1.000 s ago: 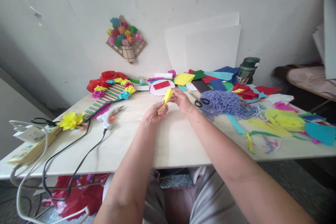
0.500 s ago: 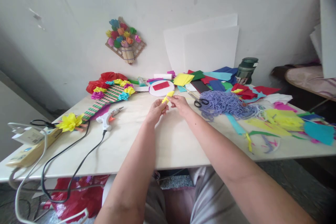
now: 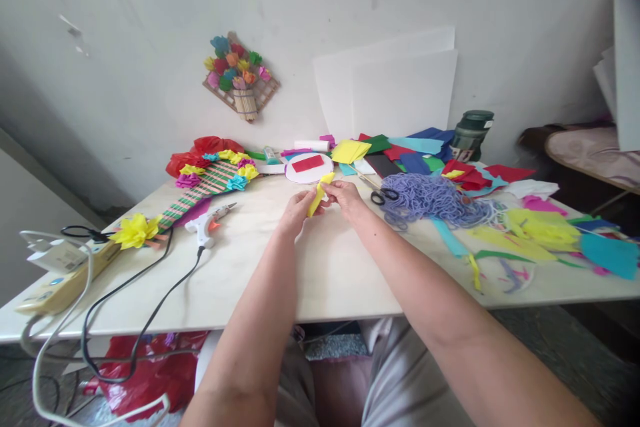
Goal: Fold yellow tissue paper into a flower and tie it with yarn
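Note:
Both my hands meet over the middle of the white table (image 3: 320, 273). My left hand (image 3: 296, 211) pinches the lower part of a folded yellow paper piece (image 3: 319, 193). My right hand (image 3: 345, 197) grips the same piece from the right, near its upper end. The paper is narrow and tilted, held a little above the tabletop. Just behind it lies a white round disc (image 3: 309, 169) with a red rectangle on it.
Black-handled scissors (image 3: 381, 195) and a heap of purple yarn (image 3: 431, 198) lie right of my hands. Coloured paper sheets (image 3: 543, 227) cover the right side. A glue gun (image 3: 207, 223) with a black cord, a striped craft with paper flowers (image 3: 210, 178) and a power strip (image 3: 55, 275) sit left.
The yellow paper was a spread fan a second ago; now it is squeezed into a narrow strip, and my hands have drawn closer together around it.

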Demonstrator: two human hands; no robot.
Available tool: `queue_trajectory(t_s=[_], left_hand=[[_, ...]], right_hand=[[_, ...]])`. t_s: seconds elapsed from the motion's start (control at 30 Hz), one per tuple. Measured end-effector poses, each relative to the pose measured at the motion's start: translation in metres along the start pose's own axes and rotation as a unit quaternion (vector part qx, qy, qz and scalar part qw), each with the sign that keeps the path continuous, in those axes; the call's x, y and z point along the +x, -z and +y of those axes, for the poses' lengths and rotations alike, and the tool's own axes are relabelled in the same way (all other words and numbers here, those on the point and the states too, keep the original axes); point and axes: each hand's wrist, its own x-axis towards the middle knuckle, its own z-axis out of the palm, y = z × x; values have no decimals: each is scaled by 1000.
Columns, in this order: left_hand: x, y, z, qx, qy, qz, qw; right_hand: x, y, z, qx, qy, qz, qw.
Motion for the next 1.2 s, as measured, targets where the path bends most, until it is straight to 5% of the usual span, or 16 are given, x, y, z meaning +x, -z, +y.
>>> queue_trajectory(t_s=[0.3,1.2], left_hand=[[0,-2,1,20,0,65,998],[10,-4,-4,32,-22,46,998]], right_hand=[[-3,-6,3,-9,10,48,999],[0,-1,10,-19,10,68,997]])
